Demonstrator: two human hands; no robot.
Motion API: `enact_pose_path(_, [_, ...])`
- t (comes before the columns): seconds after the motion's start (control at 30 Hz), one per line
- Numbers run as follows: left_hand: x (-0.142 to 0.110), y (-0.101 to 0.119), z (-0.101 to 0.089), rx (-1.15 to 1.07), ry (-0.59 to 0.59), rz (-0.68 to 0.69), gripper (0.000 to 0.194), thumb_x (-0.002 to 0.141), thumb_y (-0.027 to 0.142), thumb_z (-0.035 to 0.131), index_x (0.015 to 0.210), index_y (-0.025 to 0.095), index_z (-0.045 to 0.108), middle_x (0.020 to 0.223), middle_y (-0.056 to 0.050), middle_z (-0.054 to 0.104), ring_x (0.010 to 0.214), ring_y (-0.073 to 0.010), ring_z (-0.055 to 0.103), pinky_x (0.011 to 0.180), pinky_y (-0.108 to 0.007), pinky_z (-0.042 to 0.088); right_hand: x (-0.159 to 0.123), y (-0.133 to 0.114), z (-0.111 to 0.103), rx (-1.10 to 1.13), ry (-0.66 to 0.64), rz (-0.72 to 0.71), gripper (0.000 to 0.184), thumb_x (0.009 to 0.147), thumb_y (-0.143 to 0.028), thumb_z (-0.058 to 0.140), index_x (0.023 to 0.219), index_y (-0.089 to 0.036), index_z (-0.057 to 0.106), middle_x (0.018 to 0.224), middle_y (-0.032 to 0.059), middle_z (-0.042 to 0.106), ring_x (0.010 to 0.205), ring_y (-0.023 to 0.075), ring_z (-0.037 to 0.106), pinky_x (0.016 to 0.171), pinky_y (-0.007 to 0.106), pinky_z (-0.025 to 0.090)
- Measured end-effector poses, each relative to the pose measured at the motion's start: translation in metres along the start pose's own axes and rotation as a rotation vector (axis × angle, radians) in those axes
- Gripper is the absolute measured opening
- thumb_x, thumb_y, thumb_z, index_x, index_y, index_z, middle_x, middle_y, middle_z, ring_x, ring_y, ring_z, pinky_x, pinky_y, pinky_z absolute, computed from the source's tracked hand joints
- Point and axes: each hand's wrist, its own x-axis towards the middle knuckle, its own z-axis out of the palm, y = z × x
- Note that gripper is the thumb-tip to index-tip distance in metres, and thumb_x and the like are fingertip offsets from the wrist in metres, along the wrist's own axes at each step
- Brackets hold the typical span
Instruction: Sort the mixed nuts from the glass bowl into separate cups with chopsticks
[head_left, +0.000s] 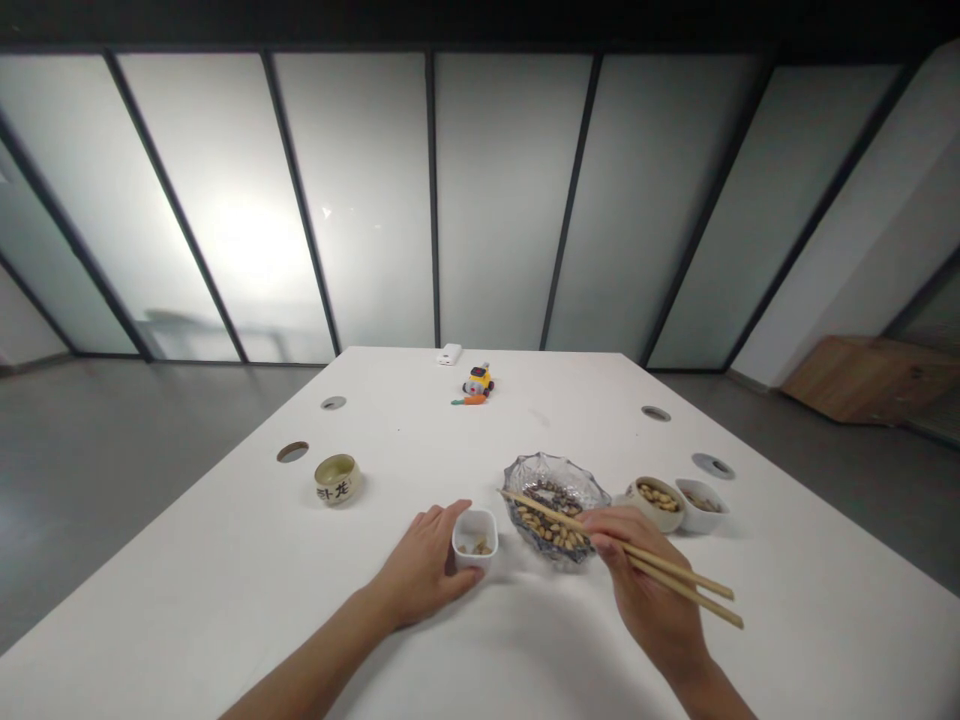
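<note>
A lettered bowl (337, 490) stands on a white surface (187, 610), left of the left hand (420, 572), whose fingers clasp a small white dish (474, 522); a glass bowl (589, 487) sits beneath wooden chopsticks (675, 570) clamped in the fingers of the right hand (649, 580), near a nut-filled bowl (667, 520).

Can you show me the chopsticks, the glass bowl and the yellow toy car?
Chopsticks (679, 571): head view, on the back end of one stick.
Glass bowl (567, 473): head view, inner far wall.
Yellow toy car (481, 381): head view, body.
</note>
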Motion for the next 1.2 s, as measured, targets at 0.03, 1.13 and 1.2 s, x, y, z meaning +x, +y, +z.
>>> enact_pose_path(0.03, [0.0,-0.001,0.001,-0.002,0.009,0.009,0.08,0.086,0.031,0.081,0.156,0.02,0.046,0.142,-0.016,0.067,0.129,-0.0366,0.063,0.116,-0.055,0.047,0.001,0.003,-0.002,-0.035,0.001,-0.004,0.021,0.107,-0.04,0.065,0.095,-0.028,0.078,0.088,0.0014,0.08,0.08,0.0179,0.078,0.073,0.028,0.064])
enact_pose_path(1.13, [0.001,-0.004,0.004,-0.07,0.114,0.07,0.067,0.086,0.026,0.081,0.147,0.022,0.053,0.136,-0.014,0.07,0.125,-0.0352,0.067,0.112,-0.053,0.054,-0.006,0.028,-0.003,-0.036,-0.188,0.133,0.032,0.108,-0.044,0.061,0.088,-0.025,0.078,0.087,0.0043,0.077,0.078,0.0201,0.074,0.072,0.031,0.062])
enact_pose_path(1.2, [0.002,-0.004,0.004,-0.073,0.111,0.066,0.067,0.086,0.027,0.08,0.147,0.022,0.053,0.136,-0.015,0.07,0.125,-0.0352,0.067,0.112,-0.053,0.053,-0.007,0.031,-0.003,-0.024,-0.215,0.151,0.03,0.108,-0.043,0.062,0.09,-0.025,0.079,0.089,0.0046,0.077,0.081,0.0203,0.075,0.075,0.031,0.063])
